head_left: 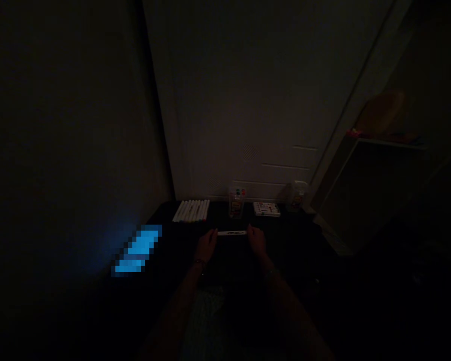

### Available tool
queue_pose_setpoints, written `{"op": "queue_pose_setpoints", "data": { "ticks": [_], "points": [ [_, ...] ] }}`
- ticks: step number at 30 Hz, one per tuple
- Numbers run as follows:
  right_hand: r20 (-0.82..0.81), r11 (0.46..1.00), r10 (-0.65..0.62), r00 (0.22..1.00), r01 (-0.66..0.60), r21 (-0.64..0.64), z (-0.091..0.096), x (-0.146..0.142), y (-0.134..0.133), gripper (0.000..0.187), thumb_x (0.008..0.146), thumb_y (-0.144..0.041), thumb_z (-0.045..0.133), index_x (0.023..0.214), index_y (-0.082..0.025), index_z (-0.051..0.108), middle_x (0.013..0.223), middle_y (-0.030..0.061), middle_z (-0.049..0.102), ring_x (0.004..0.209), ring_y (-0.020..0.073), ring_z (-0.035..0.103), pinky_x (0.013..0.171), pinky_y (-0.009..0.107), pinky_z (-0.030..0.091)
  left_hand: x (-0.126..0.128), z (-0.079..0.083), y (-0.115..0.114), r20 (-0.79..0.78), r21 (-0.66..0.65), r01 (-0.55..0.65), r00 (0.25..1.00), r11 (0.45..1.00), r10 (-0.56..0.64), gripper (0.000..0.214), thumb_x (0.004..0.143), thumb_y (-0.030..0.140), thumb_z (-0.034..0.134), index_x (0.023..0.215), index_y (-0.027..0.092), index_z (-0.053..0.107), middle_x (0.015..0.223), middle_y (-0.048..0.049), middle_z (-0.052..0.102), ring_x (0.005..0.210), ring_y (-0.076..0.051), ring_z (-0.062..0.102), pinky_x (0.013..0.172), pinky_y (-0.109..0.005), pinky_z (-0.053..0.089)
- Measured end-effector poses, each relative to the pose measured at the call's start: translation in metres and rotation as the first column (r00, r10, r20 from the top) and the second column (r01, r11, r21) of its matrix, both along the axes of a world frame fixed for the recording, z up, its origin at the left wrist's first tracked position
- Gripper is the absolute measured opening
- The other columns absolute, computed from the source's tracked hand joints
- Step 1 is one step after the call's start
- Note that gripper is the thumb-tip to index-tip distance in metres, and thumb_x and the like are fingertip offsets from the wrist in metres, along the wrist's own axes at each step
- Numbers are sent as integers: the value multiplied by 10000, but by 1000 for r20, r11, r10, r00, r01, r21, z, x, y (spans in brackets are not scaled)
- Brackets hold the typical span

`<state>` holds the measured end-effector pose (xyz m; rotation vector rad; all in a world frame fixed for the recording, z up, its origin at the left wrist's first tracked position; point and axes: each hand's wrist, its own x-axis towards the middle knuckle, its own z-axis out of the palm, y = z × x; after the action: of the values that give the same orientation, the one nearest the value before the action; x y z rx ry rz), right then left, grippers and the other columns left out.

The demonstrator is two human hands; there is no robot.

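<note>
A white marker (232, 233) is held level between my two hands above a dark table. My left hand (206, 244) is closed on its left end, and my right hand (257, 239) grips the right end. Beyond the left hand lies a row of several white markers (191, 210), side by side. Straight behind the held marker stands a clear plastic case (236, 204) with a few coloured marker ends showing at its top. To its right a flat white pack with printing (266, 209) rests on the table. The room is very dark, so finger detail is faint.
Another clear case (297, 195) stands at the back right by the pale panel (248, 100). A glowing blue, pixelated screen (137, 250) is at the left. Off to the right is a dark cabinet (376, 195) with a rounded orange-brown object (381, 110) on top.
</note>
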<state>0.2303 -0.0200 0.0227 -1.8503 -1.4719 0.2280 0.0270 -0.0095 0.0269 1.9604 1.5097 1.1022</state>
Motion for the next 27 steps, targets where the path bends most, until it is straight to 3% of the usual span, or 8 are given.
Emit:
{"op": "queue_pose_setpoints", "data": {
  "ticks": [13,27],
  "points": [
    [-8,1000,19,1000,-19,15,0,-2,0,529,882,-432,219,707,-169,644,726,74,656,632,134,561,541,200,311,-2,-4,3,8,-8,10,1000,1000,-10,403,822,437,306,882,158,591,749,-47,629,675,-139,552,613,-227,382],
    [8,1000,-6,1000,6,-10,-1,-1,2,517,886,-420,210,735,-177,641,748,64,655,652,135,567,547,205,317,-3,-3,3,10,-25,33,999,999,-33,420,821,461,289,857,169,590,730,-36,632,646,-139,557,593,-222,388]
  ]
}}
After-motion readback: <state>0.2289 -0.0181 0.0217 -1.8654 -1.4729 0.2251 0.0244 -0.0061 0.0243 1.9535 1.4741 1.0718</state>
